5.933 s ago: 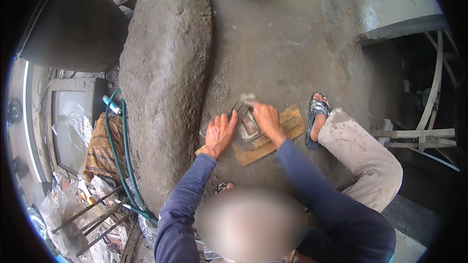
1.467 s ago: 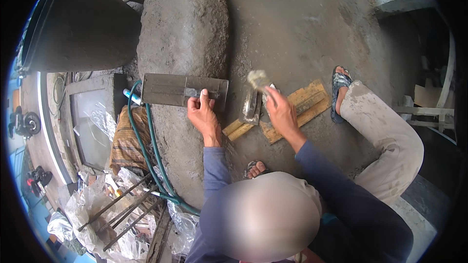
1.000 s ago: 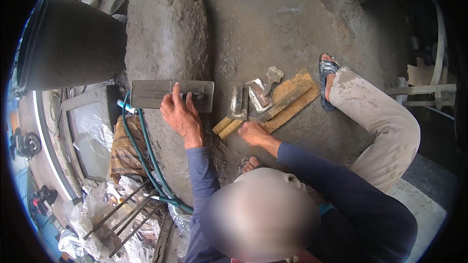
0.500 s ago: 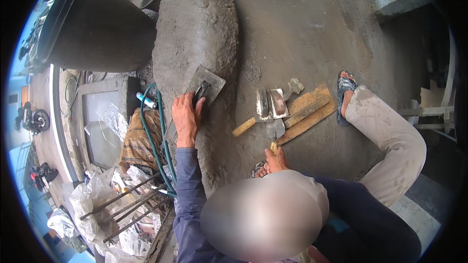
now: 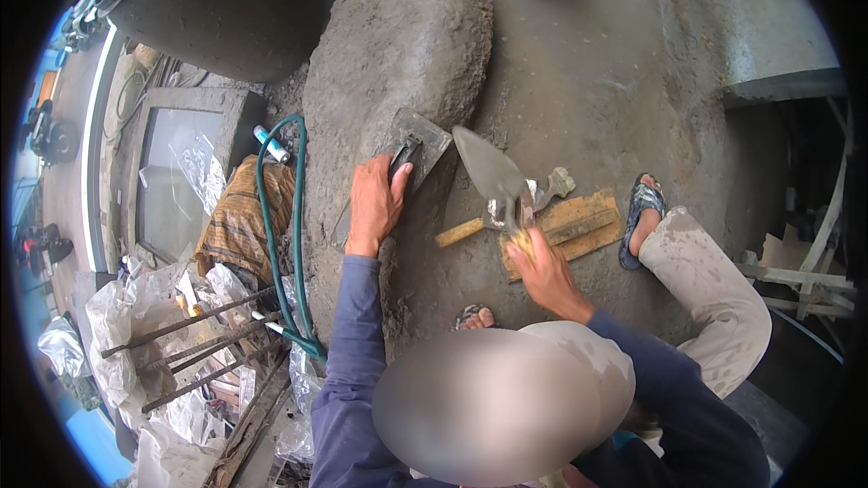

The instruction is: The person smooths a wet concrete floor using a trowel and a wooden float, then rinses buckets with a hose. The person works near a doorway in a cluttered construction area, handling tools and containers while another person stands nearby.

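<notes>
Flat trowel, rectangular, dull grey, is being held by left hand, fingers being curled round its dark grip. Plate is being held at side of rough, lumpy grey ridge; whether ridge is being touched cannot be told. Pointed trowel, smooth leaf-shaped metal blade, is being gripped at yellow end by right hand, tip being aimed toward flat trowel, near it. Rough yellow board on wet grey floor is being partly covered by right hand. Creased, striped brown sack is being crossed by smooth green hose.
</notes>
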Tool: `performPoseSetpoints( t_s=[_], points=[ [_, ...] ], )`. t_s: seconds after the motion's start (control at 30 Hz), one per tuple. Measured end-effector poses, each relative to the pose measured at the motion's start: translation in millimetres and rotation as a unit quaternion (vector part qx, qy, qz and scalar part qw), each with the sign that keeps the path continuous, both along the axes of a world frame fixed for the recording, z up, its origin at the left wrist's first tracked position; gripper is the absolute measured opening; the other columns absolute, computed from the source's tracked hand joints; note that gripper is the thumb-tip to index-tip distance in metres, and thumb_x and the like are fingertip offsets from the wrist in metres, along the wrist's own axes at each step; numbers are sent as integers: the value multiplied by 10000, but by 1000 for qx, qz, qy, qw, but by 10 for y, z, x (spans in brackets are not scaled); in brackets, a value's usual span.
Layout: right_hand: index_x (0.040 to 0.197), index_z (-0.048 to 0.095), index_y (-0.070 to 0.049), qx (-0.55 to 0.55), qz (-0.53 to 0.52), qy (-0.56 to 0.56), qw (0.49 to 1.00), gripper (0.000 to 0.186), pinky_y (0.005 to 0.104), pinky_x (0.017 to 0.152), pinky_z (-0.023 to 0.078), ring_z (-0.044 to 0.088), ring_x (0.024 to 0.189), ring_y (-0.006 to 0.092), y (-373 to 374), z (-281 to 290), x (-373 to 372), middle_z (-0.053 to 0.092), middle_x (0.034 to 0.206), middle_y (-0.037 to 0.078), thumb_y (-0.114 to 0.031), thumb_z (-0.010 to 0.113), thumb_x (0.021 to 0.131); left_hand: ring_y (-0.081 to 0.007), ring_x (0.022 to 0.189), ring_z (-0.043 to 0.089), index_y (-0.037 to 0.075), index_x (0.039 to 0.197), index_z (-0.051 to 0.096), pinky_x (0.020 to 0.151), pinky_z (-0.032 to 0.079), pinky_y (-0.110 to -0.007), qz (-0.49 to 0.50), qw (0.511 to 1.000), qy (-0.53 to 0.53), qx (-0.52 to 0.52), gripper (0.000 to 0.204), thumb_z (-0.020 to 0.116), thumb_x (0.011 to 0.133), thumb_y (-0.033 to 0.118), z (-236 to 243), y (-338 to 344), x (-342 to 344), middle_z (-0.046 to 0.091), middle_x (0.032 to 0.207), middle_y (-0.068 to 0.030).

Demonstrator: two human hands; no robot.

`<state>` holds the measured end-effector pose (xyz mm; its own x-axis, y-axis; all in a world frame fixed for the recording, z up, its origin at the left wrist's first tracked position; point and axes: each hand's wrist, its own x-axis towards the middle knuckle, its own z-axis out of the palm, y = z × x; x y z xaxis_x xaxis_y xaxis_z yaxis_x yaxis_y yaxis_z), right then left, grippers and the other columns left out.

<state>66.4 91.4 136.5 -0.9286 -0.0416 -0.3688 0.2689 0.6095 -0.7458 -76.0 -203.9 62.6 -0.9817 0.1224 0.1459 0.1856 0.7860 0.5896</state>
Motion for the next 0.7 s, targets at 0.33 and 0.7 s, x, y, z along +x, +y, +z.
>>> performPoseSetpoints(
  t_s=[0.33,0.7],
  points=[
    [1201,489,17,-71,-150,24,986,473,594,783,492,642,915,569,-883,-751,-602,666,961,337,-445,538,1113,-465,917,608,-10,999,577,839,485,-550,19,997,-56,-47,326,688,1031,294,13,182,-14,670,942,-275],
    [1147,435,-22,-194,-134,-78,969,420,410,528,494,608,592,220,-1120,-1076,-366,593,796,136,-426,545,1126,-455,924,596,3,988,573,829,461,-544,8,996,-41,-80,306,686,1034,284,6,308,-7,656,921,-260]
  ],
)
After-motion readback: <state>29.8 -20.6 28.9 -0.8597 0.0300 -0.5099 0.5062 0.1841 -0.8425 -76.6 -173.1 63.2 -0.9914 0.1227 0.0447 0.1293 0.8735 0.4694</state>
